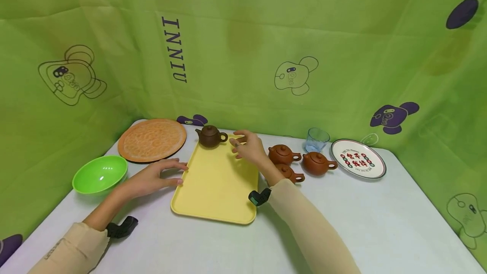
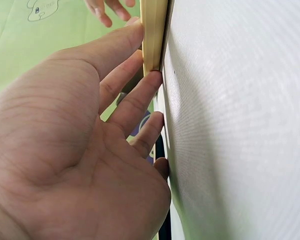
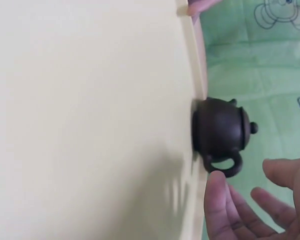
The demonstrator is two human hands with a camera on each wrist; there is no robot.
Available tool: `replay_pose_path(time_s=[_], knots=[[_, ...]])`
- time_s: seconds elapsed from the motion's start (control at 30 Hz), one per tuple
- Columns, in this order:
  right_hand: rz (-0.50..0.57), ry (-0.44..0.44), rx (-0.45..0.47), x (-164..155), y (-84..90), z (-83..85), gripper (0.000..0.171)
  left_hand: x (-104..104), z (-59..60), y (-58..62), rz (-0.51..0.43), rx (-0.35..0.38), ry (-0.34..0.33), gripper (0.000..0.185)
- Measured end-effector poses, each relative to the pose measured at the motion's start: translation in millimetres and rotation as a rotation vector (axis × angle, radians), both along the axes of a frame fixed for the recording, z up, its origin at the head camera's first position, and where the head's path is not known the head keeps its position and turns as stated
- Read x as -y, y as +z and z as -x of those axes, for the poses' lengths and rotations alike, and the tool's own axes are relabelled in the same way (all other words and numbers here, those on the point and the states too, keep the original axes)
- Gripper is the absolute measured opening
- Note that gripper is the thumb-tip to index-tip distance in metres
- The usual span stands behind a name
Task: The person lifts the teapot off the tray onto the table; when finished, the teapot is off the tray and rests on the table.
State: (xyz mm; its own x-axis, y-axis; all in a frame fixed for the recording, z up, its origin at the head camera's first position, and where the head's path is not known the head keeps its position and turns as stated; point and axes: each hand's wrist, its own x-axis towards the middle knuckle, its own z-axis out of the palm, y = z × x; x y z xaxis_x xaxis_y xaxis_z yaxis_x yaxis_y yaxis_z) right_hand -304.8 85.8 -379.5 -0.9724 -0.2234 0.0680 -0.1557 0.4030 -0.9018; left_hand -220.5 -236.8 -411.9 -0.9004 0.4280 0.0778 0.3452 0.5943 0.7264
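A yellow tray (image 1: 217,185) lies on the white table (image 1: 380,223). A dark brown teapot (image 1: 210,135) stands at the tray's far edge, its handle toward my right hand. My left hand (image 1: 169,176) lies flat with straight fingers (image 2: 137,97) against the tray's left rim (image 2: 152,40). My right hand (image 1: 243,145) hovers over the tray's far right corner with its fingers spread and relaxed, holding nothing. In the right wrist view its fingertips (image 3: 217,200) sit just short of the teapot's (image 3: 222,132) handle.
Three red-brown teapots (image 1: 283,154) (image 1: 292,173) (image 1: 318,162) stand right of the tray. Behind them are a clear glass (image 1: 316,139) and a white plate with red characters (image 1: 357,158). An orange round mat (image 1: 152,139) and a green bowl (image 1: 100,174) lie at the left. Green cloth walls enclose the table.
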Motion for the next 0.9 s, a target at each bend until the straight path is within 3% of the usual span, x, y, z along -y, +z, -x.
replay_pose_path(time_s=[0.7, 0.9], knots=[[0.063, -0.037, 0.039, 25.4, -20.9, 25.1, 0.040, 0.3, 1.3, 1.2, -0.003, -0.011, -0.019, 0.039], [0.052, -0.010, 0.042, 26.6, -21.9, 28.7, 0.040, -0.2, 1.3, 0.9, 0.000, -0.010, -0.015, 0.038]])
